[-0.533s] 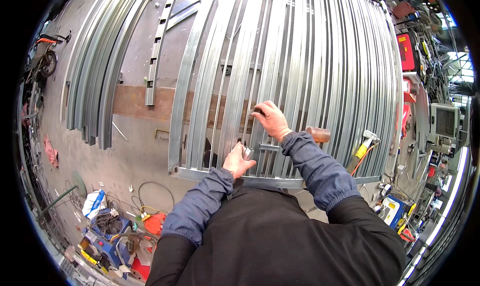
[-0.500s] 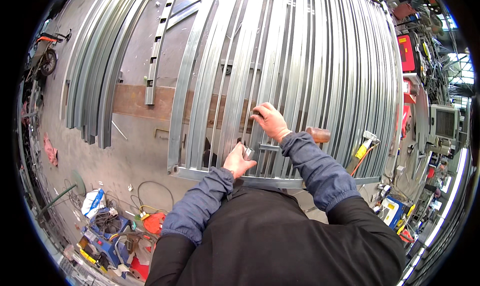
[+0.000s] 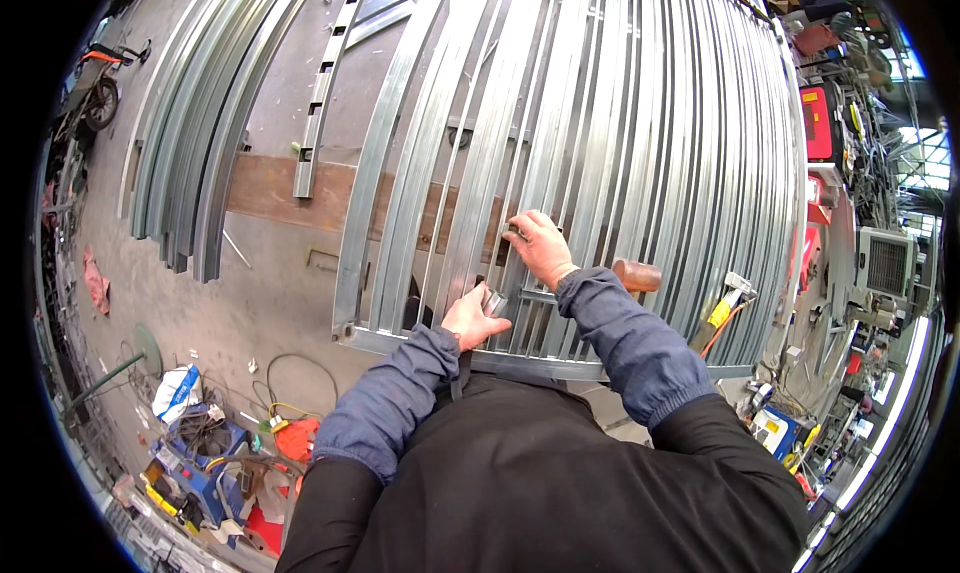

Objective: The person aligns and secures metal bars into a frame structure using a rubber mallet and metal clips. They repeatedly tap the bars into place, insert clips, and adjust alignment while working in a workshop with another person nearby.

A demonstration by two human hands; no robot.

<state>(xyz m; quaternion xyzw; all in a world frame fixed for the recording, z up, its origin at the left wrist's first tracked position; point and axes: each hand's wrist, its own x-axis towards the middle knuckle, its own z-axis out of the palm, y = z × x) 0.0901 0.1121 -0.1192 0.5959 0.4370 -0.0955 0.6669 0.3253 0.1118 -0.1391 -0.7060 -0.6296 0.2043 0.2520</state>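
Observation:
In front of me lies a frame of long galvanized steel channels [image 3: 483,163], set side by side and running away from me. My left hand [image 3: 474,319] is at its near end, closed around a short shiny metal piece [image 3: 495,304], with the thumb pointing right. Farther off and slightly to the right, my right hand [image 3: 541,248] is closed in a pinch above the channels. Something small and dark shows at its fingertips, too small to name. To the right of that hand, a mallet's brown cylindrical head [image 3: 637,275] rests on the steel.
A yellow-handled tool [image 3: 719,314] with an orange cable lies on the channels at the right. More channels [image 3: 206,143] are stacked at the left, near a slotted bar [image 3: 318,103]. A brown beam [image 3: 285,190] crosses beneath. Blue equipment [image 3: 215,483] and cables sit on the floor, lower left.
The whole view has shifted slightly. Both hands keep nearly the same places and grips over the channels.

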